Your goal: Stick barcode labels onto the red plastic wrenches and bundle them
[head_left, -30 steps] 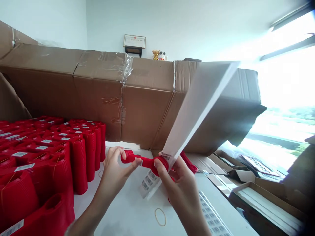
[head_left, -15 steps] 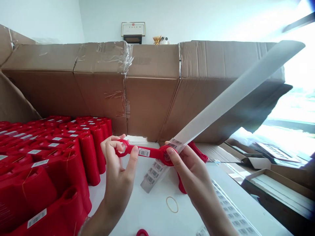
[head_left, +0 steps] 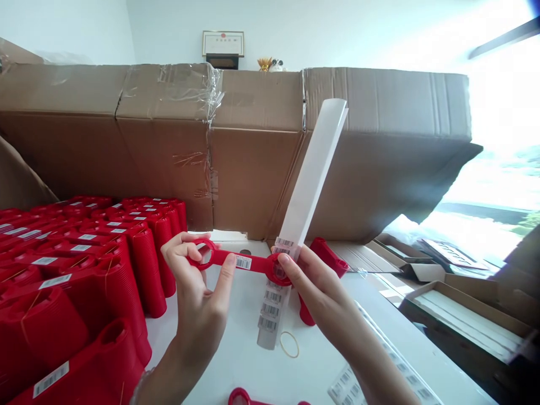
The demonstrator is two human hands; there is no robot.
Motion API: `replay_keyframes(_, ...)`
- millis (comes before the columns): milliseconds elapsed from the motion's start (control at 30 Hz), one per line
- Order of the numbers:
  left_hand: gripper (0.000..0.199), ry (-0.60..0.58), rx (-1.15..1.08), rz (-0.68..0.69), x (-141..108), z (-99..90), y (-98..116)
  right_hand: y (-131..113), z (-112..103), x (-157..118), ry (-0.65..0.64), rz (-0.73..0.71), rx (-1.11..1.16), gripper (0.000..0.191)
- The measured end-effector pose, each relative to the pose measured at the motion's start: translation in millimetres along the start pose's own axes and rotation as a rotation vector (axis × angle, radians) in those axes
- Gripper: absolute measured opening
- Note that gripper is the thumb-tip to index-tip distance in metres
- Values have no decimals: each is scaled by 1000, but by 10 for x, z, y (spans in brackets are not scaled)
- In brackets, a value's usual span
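I watch both bare hands through the head camera, working above a white table (head_left: 240, 349). A red plastic piece (head_left: 259, 264), a flat bar with a ring at each end, is held up level between them, clear of the table. The left grip (head_left: 198, 295) is closed on it: fingers curl around the ring on that side, and the thumb lies along the bar, its tip at the edge of a small barcode label (head_left: 243, 262). The right grip (head_left: 317, 288) pinches the other ring, thumb on top, and holds a long paper strip (head_left: 306, 185) as well. I see that strip pass behind the ring, its upper part plain white and rising at a tilt, its lower end bearing rows of barcode labels and hanging over the table.

A rubber band (head_left: 297, 344) lies just beside the strip's lower end. More red parts (head_left: 328, 259) show behind the right grip, and another red ring (head_left: 239, 396) sits at the bottom edge of my view. Near the right forearm, label sheets (head_left: 349, 387) lie on the table. On my left I have tightly packed red stacks (head_left: 145, 270), many with a label on top. A tall cardboard wall (head_left: 253, 174) runs across the back, and an open box (head_left: 464, 332) stands at the right.
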State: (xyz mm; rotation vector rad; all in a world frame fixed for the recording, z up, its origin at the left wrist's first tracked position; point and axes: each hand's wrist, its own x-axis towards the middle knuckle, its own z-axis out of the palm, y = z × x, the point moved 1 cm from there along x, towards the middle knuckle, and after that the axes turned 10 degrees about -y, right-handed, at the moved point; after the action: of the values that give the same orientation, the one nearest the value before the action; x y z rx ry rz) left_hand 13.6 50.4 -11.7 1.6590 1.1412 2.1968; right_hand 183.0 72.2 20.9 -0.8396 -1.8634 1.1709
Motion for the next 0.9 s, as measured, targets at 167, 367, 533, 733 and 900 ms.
replay_keyframes(167,70,58,175,150,30,27,-27,0,70,-21,34,-44,51,34)
replay_keyframes(367,71,46,155,81,49,18,19,-10,119,-20,51,-50,56,32)
replay_keyframes(533,54,47,-1,69,12,30,79,-6,76,2,50,-100,92,32)
replay_keyframes(733,43,-78,-164,-498,88,-124,115,1,-37,-11,121,-93,29,37)
replay_keyframes(900,41,-410,-353,-786,178,-260,91,21,-145,12,122,-72,36,39)
